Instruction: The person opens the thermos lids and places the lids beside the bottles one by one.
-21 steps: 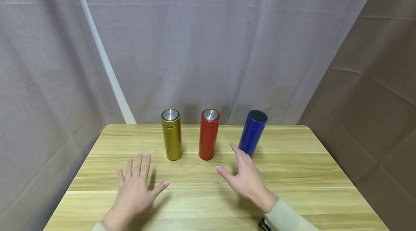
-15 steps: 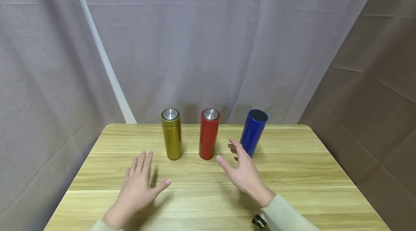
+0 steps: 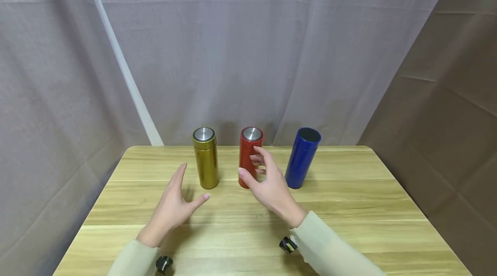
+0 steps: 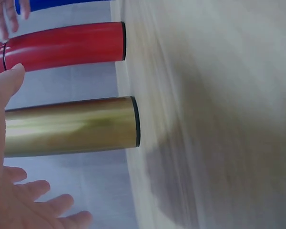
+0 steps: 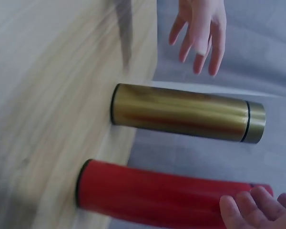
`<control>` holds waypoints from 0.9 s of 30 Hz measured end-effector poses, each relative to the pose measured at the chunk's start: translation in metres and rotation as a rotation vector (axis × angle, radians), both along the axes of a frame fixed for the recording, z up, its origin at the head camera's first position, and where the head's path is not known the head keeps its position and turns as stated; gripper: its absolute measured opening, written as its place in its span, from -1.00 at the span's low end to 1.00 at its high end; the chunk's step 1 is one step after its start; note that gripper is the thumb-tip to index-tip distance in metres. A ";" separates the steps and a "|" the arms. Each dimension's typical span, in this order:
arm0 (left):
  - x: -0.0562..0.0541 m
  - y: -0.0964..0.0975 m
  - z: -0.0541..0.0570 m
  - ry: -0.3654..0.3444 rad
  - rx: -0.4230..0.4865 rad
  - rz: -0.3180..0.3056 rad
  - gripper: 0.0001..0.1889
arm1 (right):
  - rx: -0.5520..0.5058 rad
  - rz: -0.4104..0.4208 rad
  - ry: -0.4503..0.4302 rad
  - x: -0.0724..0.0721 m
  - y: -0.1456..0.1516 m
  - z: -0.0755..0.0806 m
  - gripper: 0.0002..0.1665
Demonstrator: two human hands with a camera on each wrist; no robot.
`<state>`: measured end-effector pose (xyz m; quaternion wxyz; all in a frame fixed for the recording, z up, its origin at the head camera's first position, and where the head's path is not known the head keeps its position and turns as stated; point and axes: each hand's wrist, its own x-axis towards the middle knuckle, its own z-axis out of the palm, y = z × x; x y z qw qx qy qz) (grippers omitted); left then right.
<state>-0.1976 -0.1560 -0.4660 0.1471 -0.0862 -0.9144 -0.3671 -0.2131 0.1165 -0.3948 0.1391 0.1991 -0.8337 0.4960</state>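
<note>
Three flasks stand upright in a row on the wooden table (image 3: 349,207): a gold flask (image 3: 207,166) at left, a red flask (image 3: 246,155) in the middle, a blue flask (image 3: 300,161) at right. My left hand (image 3: 171,209) is just left of and in front of the gold flask, thumb spread from the fingers, holding nothing. Before the red flask is my right hand (image 3: 273,189), its fingers loosely bent by the flask's right side and hiding part of it. Whether those fingers (image 5: 248,207) touch the red flask I cannot tell.
A grey curtain (image 3: 240,60) hangs behind the table's back edge, and a brown cloth (image 3: 438,138) hangs on the right. Dark wrist devices show under both sleeves, the left one (image 3: 164,264) and the right one (image 3: 288,245).
My right hand has moved left and forward, from near the blue flask to the red one. The left hand has come forward and right, turning toward the gold flask. The flasks stand where they were.
</note>
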 end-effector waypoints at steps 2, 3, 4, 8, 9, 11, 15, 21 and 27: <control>-0.005 0.001 0.001 -0.003 0.022 -0.005 0.20 | 0.024 0.024 -0.003 -0.002 -0.008 0.005 -0.12; -0.008 0.001 0.002 -0.003 0.030 -0.008 0.19 | 0.039 0.036 -0.008 -0.004 -0.012 0.008 -0.11; -0.010 0.001 0.003 -0.004 0.036 -0.008 0.19 | 0.053 0.043 -0.011 -0.005 -0.016 0.011 -0.10; -0.020 0.004 0.006 -0.018 0.049 -0.011 0.19 | 0.102 0.063 0.002 -0.014 -0.033 0.021 -0.08; -0.022 0.004 0.007 -0.022 0.053 -0.010 0.19 | 0.105 0.068 0.010 -0.017 -0.038 0.023 -0.07; -0.027 0.006 0.009 -0.028 0.063 -0.011 0.18 | 0.105 0.089 0.034 -0.023 -0.046 0.025 -0.07; -0.033 0.008 0.009 -0.038 0.081 -0.022 0.17 | 0.121 0.130 0.066 -0.032 -0.063 0.026 -0.05; -0.044 0.012 0.008 -0.041 0.146 -0.054 0.13 | 0.170 0.072 0.051 -0.044 -0.082 0.026 0.05; -0.058 0.018 0.007 -0.032 0.242 -0.096 -0.03 | 0.164 0.054 0.006 -0.053 -0.093 0.025 0.09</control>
